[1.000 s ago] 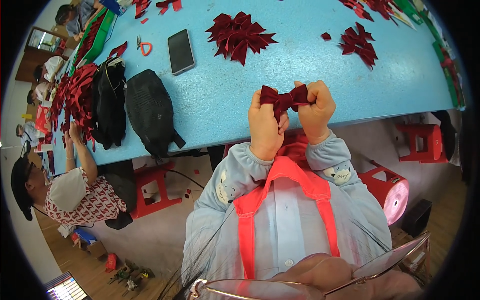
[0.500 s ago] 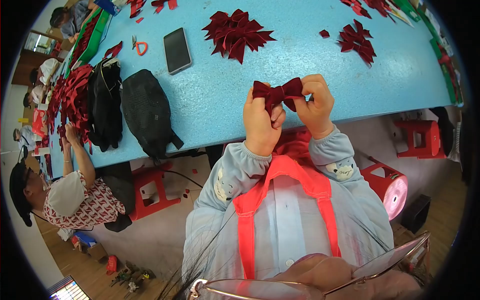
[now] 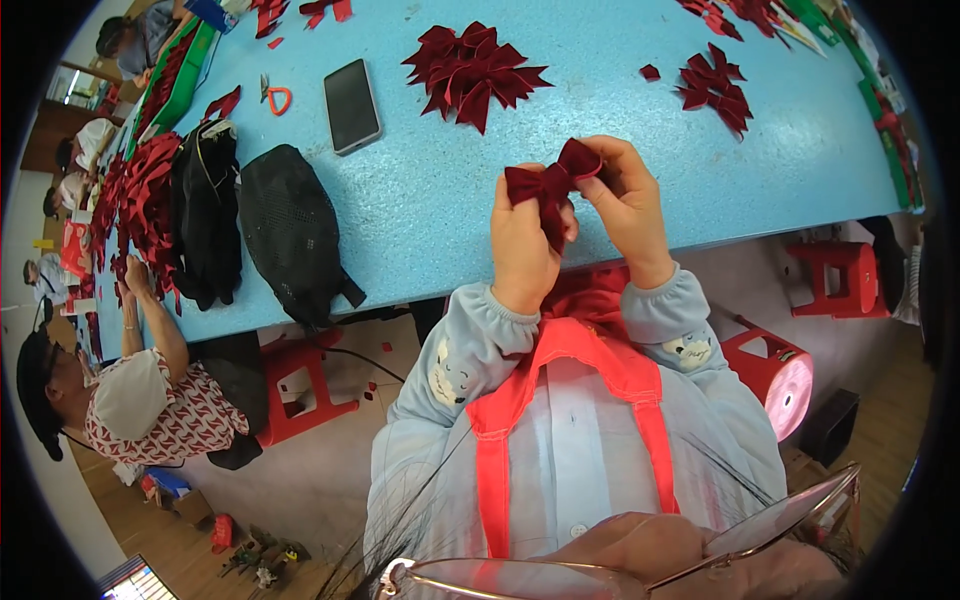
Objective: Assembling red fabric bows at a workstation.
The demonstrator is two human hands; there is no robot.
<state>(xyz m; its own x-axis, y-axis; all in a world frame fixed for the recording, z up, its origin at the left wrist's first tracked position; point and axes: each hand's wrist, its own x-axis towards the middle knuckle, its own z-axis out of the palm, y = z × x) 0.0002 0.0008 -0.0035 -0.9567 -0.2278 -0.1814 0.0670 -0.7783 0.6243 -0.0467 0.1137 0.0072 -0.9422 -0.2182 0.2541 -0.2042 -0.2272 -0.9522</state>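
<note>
Landmark: phone (image 3: 352,107), dark screen up on the blue table (image 3: 420,215).

Dark red velvet bow (image 3: 553,184) is right of the phone and nearer the wearer, in front of the chest, between both hands at the fingertips. Bow tilted: right loop higher than left, tails hanging down between the hands.

Left hand (image 3: 524,258): closed on the left loop, thumb on the near face; curled fingers sit beside the tails, contact there unclear.

Right hand (image 3: 632,215): thumb and index pinched on the right loop's outer end, other fingers curled, partly hidden.

Around the phone: pile of red bows (image 3: 470,75) just to the right; smaller bow cluster (image 3: 713,90) well to the right, small red scrap (image 3: 650,73) just beside that cluster on the phone's side. Orange-handled snips (image 3: 267,92) near on the left. Black mesh pouch (image 3: 292,225) below left, black bag (image 3: 205,225) left of the pouch, farther from the phone.
</note>
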